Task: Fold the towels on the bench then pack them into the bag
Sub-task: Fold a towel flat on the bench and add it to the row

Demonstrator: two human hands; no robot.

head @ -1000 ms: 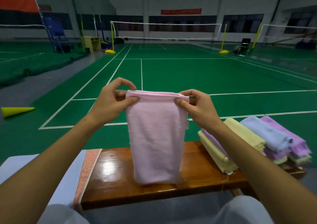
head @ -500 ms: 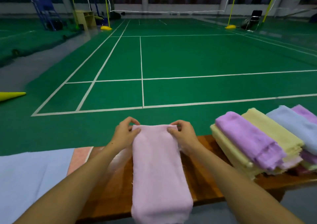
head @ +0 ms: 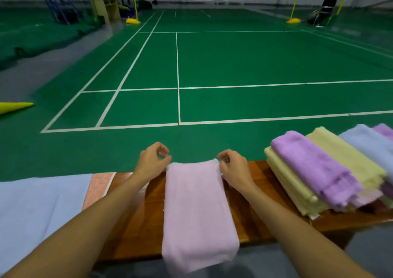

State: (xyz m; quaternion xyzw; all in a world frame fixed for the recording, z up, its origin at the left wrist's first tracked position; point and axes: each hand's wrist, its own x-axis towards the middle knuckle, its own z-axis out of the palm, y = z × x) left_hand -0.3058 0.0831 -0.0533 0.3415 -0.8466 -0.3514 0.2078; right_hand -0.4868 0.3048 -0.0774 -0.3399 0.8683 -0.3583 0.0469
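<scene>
A pink towel point(head: 197, 209), folded into a long strip, lies across the wooden bench point(head: 255, 220). Its near end hangs over the front edge. My left hand point(head: 152, 160) hovers at the towel's far left corner with fingers loosely curled, and floor shows between thumb and forefinger. My right hand point(head: 232, 167) pinches the far right corner. A stack of folded towels sits on the bench's right end, with a purple one point(head: 314, 169), a yellow one point(head: 346, 156) and a pale blue one point(head: 370, 148) on top.
A light blue cloth item point(head: 40, 209) with a pink border point(head: 98, 187) lies at the bench's left end. Beyond the bench stretches a green court floor point(head: 234, 65) with white lines. A yellow cone point(head: 12, 107) lies at the far left.
The towel went from hanging upright in both hands to lying flat on the bench. My left fingers have come off its corner, and my view has tilted down.
</scene>
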